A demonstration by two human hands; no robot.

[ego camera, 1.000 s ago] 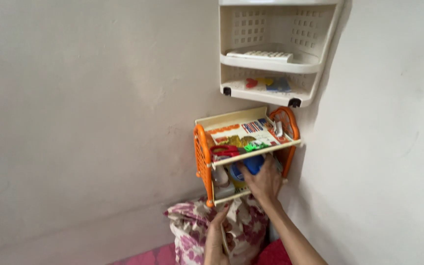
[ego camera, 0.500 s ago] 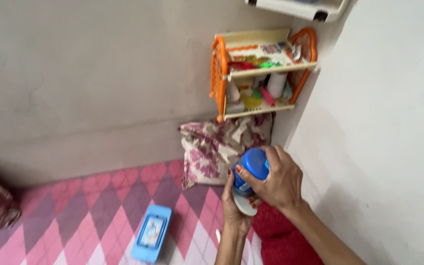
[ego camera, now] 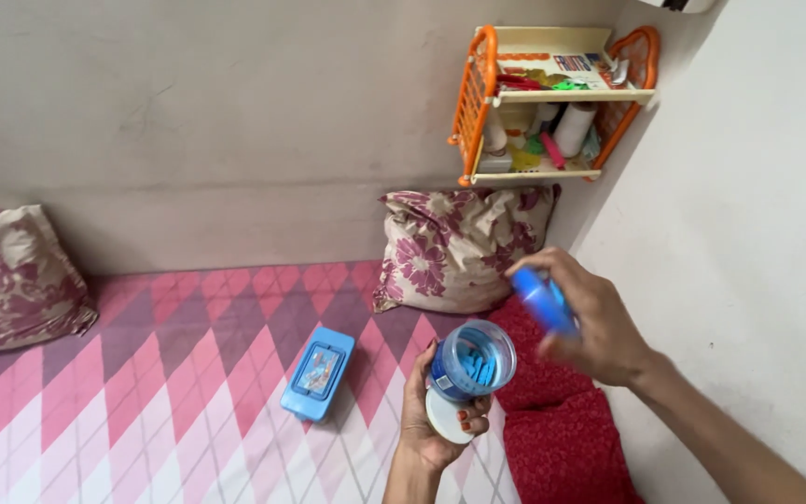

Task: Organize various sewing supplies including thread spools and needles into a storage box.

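Note:
My left hand grips a small clear jar from below; the jar stands open and holds blue pieces inside. My right hand is raised just right of the jar and holds its blue lid, lifted clear of the rim. Both hands hover above the pink and white diamond-patterned bedding.
A blue flat box lies on the bedding left of my hands. A floral pillow leans in the corner, another pillow at far left. An orange and cream wall rack holds small items. A red cushion lies by the wall.
I took the blue-lidded jar from the rack and lowered it. The lid has since come off in my right hand, and my view has tilted down toward the bed.

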